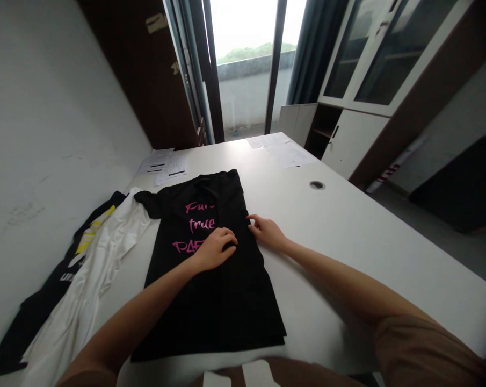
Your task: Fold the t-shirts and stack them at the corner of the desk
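A black T-shirt with pink lettering lies on the white table. Its right side is folded inward over part of the print, and its left sleeve sticks out. My left hand rests on the folded part, fingers bent and a gap between thumb and forefinger. At the shirt's right edge is my right hand, its thumb and forefinger apart and touching the cloth. No cloth shows gripped in either hand.
Left of the shirt, a white garment and a dark garment with yellow print lie along the wall. Paper sheets lie at the far left, with more papers at the back right. A cable hole is at right.
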A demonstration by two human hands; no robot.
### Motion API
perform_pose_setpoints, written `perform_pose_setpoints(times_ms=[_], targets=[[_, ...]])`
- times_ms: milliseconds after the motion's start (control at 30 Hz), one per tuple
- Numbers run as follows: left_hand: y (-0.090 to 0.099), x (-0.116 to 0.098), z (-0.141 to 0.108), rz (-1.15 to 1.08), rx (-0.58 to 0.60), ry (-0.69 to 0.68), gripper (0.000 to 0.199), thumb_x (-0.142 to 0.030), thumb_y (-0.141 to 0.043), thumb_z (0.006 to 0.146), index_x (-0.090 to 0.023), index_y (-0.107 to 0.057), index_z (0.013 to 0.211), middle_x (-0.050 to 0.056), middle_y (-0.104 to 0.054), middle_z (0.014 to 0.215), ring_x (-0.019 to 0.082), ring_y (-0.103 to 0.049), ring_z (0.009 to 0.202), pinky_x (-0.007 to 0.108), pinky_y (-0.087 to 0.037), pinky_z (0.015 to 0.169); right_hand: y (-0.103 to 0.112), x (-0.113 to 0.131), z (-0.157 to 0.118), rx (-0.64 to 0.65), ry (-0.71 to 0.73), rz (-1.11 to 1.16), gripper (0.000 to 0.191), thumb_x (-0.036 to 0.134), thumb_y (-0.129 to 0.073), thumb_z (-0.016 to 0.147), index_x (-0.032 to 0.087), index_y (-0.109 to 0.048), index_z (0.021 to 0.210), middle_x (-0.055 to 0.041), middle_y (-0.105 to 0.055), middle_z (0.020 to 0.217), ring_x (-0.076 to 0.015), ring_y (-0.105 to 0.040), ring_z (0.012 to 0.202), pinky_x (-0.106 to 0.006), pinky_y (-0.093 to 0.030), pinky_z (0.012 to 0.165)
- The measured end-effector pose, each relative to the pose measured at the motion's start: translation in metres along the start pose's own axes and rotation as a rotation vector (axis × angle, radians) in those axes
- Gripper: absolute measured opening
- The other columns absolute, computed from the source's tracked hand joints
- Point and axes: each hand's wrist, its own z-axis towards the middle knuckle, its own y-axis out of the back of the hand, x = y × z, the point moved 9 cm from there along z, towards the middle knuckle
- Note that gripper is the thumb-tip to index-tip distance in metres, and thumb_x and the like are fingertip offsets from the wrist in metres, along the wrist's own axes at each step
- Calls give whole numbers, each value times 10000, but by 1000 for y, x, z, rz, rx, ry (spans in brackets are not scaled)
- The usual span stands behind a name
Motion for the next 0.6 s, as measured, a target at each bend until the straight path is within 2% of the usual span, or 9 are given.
perform_pose_setpoints(times_ms=[133, 233, 333, 400, 500, 600], targets=[[16, 65, 60, 152, -103, 160, 205, -235, -575, 959, -222, -697, 1123, 70, -634, 1264, 246, -558, 1226, 413, -419, 1127, -9, 36, -43, 86, 75, -155, 441, 355, -539, 992, 230, -573, 1413, -99, -745, 1141, -246, -693, 1025, -343, -447, 907], [22, 112, 104, 247, -100, 326, 275, -273, -535, 984, -199, -680, 1205, 88, -618, 1327, 257, -548, 1254, 407, -404, 1145, -15, 41, -63, 162, 96, -204, 400, 283, -491, 1012, 237, -579, 1400, -102, -746, 1159, -247, -693, 1065, -353, -431, 948], [20, 143, 140, 271, -81, 399, 403, -364, -505, 1010, -182, -611, 1353, 119, -550, 1455, 282, -481, 1347, 432, -363, 1175, -18, 40, -68, 202, 90, -247, 375, 232, -460, 1018, 251, -598, 1366, -88, -762, 1108, -241, -705, 1040, -346, -422, 946], [15, 161, 154, 282, -51, 449, 478, -440, -497, 1013, -208, -559, 1426, 122, -481, 1544, 315, -399, 1427, 507, -322, 1192, -18, 39, -67, 223, 91, -270, 371, 220, -456, 1015, 250, -600, 1356, -87, -769, 1067, -245, -715, 1005, -345, -423, 923], [7, 191, 160, 301, -14, 536, 578, -527, -457, 1011, -243, -470, 1514, 126, -341, 1653, 388, -245, 1517, 673, -224, 1179, -15, 39, -66, 253, 90, -288, 357, 228, -449, 1019, 256, -595, 1343, -86, -773, 1006, -256, -721, 953, -344, -426, 871], [5, 223, 155, 357, 1, 623, 670, -604, -348, 1018, -264, -353, 1595, 100, -203, 1714, 402, -123, 1560, 716, -128, 1185, -11, 35, -67, 283, 55, -298, 351, 251, -461, 1017, 285, -575, 1348, -71, -771, 978, -258, -718, 939, -329, -424, 808]])
